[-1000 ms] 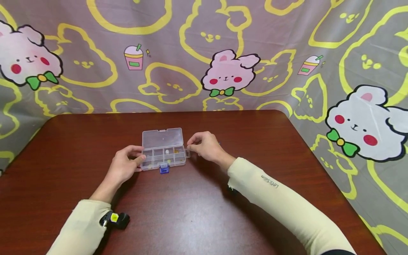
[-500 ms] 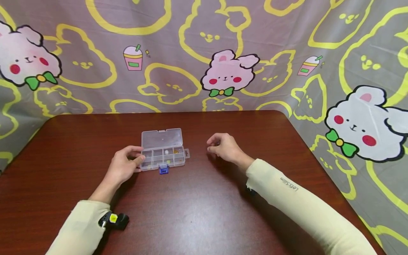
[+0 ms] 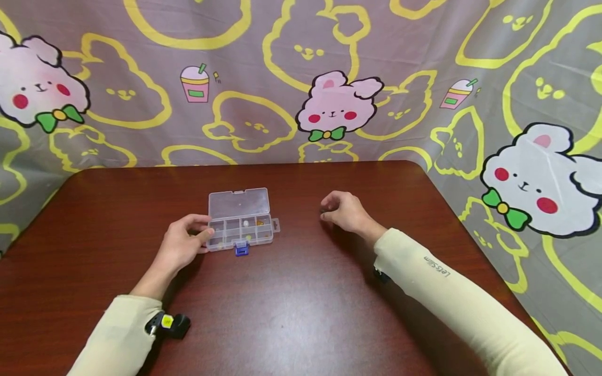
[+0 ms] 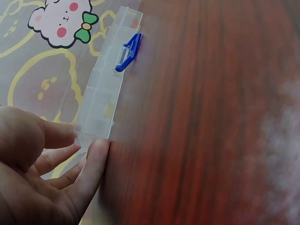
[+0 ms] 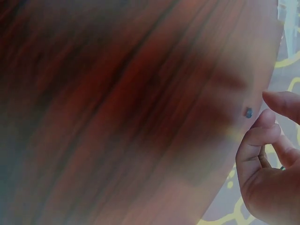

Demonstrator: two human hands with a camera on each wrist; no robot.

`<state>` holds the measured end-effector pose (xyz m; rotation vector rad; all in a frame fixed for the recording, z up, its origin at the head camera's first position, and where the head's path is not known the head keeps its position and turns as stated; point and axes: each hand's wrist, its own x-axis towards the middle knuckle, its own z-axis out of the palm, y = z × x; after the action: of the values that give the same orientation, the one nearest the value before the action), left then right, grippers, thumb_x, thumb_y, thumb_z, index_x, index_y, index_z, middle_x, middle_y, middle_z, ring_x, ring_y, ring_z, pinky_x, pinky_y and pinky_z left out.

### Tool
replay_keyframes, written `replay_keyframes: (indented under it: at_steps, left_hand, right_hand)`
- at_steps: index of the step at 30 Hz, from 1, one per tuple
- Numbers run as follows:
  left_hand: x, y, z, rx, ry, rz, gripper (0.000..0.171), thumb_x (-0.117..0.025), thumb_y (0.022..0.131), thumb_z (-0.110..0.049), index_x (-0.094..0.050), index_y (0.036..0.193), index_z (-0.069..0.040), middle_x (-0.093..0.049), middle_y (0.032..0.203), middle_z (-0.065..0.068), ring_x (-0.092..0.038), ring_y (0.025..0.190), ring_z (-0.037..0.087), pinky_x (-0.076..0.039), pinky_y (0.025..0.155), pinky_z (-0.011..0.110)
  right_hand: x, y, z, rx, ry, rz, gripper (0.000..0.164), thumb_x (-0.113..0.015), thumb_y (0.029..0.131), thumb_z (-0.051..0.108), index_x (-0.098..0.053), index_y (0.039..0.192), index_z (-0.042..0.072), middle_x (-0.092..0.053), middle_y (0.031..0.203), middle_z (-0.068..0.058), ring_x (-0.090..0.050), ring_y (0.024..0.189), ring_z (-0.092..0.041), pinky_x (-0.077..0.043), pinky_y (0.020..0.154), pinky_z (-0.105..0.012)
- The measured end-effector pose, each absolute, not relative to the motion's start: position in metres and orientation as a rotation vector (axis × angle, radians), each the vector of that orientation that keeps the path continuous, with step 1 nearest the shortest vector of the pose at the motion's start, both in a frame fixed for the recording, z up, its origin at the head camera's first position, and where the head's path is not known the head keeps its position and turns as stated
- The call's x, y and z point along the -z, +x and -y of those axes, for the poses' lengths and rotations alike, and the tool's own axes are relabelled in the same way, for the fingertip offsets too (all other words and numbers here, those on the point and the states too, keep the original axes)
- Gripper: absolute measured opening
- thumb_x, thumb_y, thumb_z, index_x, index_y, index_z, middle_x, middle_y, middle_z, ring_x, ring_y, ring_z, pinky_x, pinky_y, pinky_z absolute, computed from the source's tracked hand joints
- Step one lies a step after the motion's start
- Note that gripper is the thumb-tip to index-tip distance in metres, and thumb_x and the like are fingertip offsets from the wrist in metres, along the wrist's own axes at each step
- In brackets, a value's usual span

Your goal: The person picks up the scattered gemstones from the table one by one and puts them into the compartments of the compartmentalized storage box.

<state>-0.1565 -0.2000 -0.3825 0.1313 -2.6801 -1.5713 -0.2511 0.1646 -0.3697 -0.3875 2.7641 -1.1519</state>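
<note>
A clear plastic compartment box (image 3: pixel 233 233) stands on the table with its lid (image 3: pixel 239 203) raised at the back. Its blue latch (image 3: pixel 242 249) hangs at the front. Small beads lie in some compartments, among them a white bead (image 3: pixel 246 223) and an amber piece (image 3: pixel 260 223). My left hand (image 3: pixel 182 240) grips the left end of the box between thumb and fingers. To the right of the box, my right hand (image 3: pixel 347 212) is low over the table, fingers bent. In the right wrist view, a small dark bead (image 5: pixel 248 112) lies just beyond its slightly parted thumb and forefinger.
The brown wooden table (image 3: pixel 282 308) runs back to a patterned curtain (image 3: pixel 263 78) that also hangs along the right side. A clear hanging tab (image 3: pixel 276 225) juts from the box's right end. A black wrist camera (image 3: pixel 176 326) sits on the left sleeve.
My right hand has left the box's right end and moved right across the table. The left hand and the box have stayed in place.
</note>
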Motion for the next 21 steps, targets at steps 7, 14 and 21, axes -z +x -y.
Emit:
replay_keyframes:
  at_steps: [7, 14, 21]
  left_hand:
    - [0.383, -0.156, 0.201, 1.557, 0.131, 2.689, 0.035, -0.062, 0.099, -0.003, -0.056, 0.131, 0.007, -0.06, 0.111, 0.027, -0.063, 0.074, 0.022, -0.061, 0.062, 0.027]
    - [0.383, -0.157, 0.202, 1.54, 0.131, 2.699, 0.034, -0.061, 0.099, -0.003, -0.056, 0.132, 0.006, -0.06, 0.111, 0.027, -0.063, 0.072, 0.022, -0.061, 0.063, 0.027]
    - [0.383, -0.157, 0.202, 1.558, 0.116, 2.685, 0.034, -0.062, 0.099, -0.002, -0.056, 0.131, 0.007, -0.06, 0.111, 0.027, -0.063, 0.071, 0.02, -0.061, 0.062, 0.027]
  right_hand:
    - [0.373, -0.257, -0.169, 1.157, -0.343, -2.717, 0.026, -0.079, 0.084, 0.003, -0.068, 0.107, 0.002, -0.065, 0.091, -0.011, -0.062, 0.065, -0.017, -0.054, 0.057, -0.027]
    - [0.375, -0.262, -0.169, 1.166, -0.305, -2.675, 0.023, -0.078, 0.086, 0.003, -0.068, 0.106, 0.0, -0.063, 0.087, -0.009, -0.058, 0.058, -0.014, -0.049, 0.048, -0.024]
    - [0.376, -0.264, -0.168, 1.169, -0.272, -2.643, 0.019, -0.077, 0.087, 0.005, -0.068, 0.104, 0.001, -0.06, 0.079, -0.005, -0.054, 0.055, -0.013, -0.043, 0.041, -0.023]
